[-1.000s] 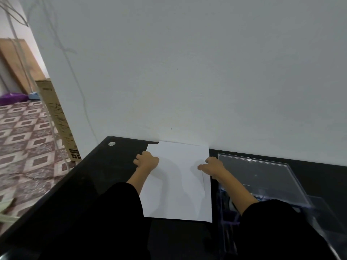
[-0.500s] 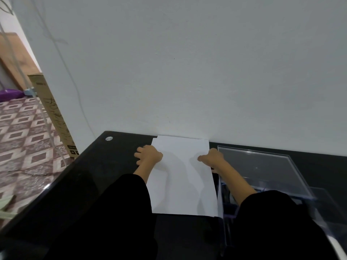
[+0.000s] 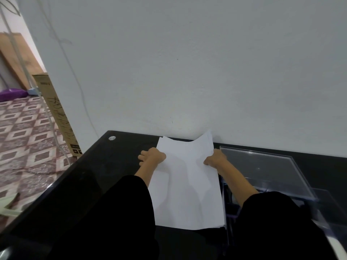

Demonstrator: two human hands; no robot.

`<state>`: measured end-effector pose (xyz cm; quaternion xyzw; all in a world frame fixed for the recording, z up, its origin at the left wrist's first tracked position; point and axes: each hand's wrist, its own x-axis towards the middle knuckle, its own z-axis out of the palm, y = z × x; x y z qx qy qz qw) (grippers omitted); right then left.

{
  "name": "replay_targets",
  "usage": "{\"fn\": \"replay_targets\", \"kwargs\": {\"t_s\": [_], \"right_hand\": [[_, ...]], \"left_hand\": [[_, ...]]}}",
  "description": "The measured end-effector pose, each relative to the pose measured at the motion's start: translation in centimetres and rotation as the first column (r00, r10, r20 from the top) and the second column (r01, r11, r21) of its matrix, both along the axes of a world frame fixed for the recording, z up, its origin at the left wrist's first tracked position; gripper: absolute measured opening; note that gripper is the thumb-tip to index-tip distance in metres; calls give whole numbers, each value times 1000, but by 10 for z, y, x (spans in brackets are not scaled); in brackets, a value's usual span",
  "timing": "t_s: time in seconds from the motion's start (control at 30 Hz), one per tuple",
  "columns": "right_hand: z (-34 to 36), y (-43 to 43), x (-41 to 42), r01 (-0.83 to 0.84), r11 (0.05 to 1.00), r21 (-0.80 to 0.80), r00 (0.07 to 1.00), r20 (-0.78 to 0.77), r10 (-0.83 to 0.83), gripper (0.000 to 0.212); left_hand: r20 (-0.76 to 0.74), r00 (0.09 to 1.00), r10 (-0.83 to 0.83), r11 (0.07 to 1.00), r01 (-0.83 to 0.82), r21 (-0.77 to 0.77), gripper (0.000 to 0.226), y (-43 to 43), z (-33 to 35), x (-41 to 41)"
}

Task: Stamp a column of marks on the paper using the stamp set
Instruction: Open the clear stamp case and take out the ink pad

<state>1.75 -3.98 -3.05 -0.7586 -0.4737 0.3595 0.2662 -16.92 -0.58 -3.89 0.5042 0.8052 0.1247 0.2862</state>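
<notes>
1. Containers. I see a clear plastic box (image 3: 262, 169) on the right side of the black glass table (image 3: 105, 166), just beside the paper. Its transparent lid lies flat across the far part. Dark items show inside the near part, below the right forearm. I cannot tell what they are. A tall cardboard box (image 3: 56, 117) stands on the tiled floor at far left, leaning against the wall; its contents are hidden.

2. Task item. The paper (image 3: 187, 184), a thin stack of white sheets, lies lengthwise on the table between the two forearms. Its far edge touches the wall. The far right corner is raised off the table and the far edge bows down in the middle. The near edge lies flat. No marks show on the top sheet.

3. Hands. The left hand (image 3: 153, 156) grips the left edge of the paper near its far end, fingers curled. The right hand (image 3: 216, 159) grips the right edge opposite, below the raised corner. The hands are apart, with the width of the sheet between them. Both black sleeves (image 3: 112, 212) cover the near corners.
</notes>
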Motion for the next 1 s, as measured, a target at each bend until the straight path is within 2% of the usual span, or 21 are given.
{"fn": "replay_targets", "kwargs": {"t_s": [0.2, 0.33, 0.43, 0.57, 0.73, 0.9, 1.0], "right_hand": [[-1, 0, 1, 20, 1000, 3, 998, -57, -20, 42], [-1, 1, 2, 25, 1000, -5, 992, -122, -25, 43], [-1, 0, 2, 26, 999, 20, 979, -203, -22, 42], [3, -8, 4, 75, 990, 122, 940, -341, -29, 40], [25, -23, -3, 129, 947, 293, 887, -461, 22, 43], [69, -39, -18, 178, 846, 502, 869, -483, 103, 43], [93, -49, -24, 168, 779, 604, 868, -465, 173, 42]], "left_hand": [[150, 987, -50, 997, 41, 60, 46, 0, 15, 0], [348, 938, -11, 999, -5, 46, 52, -3, 15, 2], [368, 930, 7, 999, -24, 40, 52, -5, 13, 2], [477, 879, 4, 991, -66, 115, 41, -6, 18, -6], [616, 784, -77, 953, -123, 275, 39, -15, 47, -20], [624, 739, -253, 850, -140, 509, 39, -32, 91, -24], [651, 669, -358, 780, -169, 603, 39, -45, 115, -25]]}}
